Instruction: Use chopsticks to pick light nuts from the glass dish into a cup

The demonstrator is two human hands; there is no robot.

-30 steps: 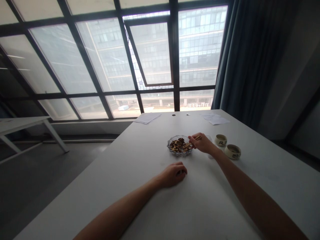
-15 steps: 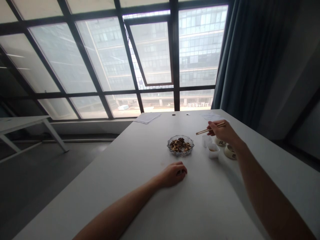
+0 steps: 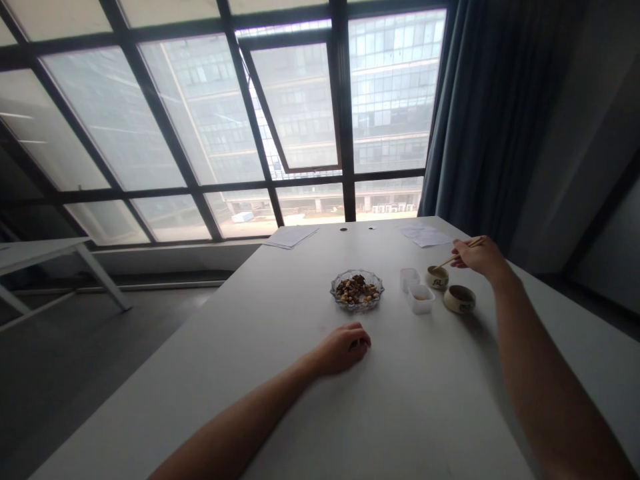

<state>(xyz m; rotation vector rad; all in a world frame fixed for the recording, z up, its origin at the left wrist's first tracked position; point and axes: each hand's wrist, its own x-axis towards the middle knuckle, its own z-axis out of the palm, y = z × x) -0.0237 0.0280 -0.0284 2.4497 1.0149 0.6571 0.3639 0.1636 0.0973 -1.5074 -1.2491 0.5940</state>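
**mossy_k:** ok so how do the chopsticks (image 3: 454, 255) sit vs everything else?

**tablecam:** The right hand (image 3: 479, 257) is pinched shut on them, out toward the right edge of the table (image 3: 300, 400). The sticks slant from the hand down and to the left, tips at the rim of the far brown cup (image 3: 437, 277). The near brown cup (image 3: 459, 299) sits just beside it, closer to the front edge. The white tubs (image 3: 421, 298) are left of those, then the glass dish (image 3: 357, 291) of nuts mid-table. The left hand (image 3: 345, 347) lies curled on the table in front of the dish, well apart from the cups, so the right one's way nearer.

**mossy_k:** anything between the tips?

**tablecam:** Too small to tell, honestly. Can't see inside the cups or under the left fingers either. The right forearm's cut off at the bottom corner.
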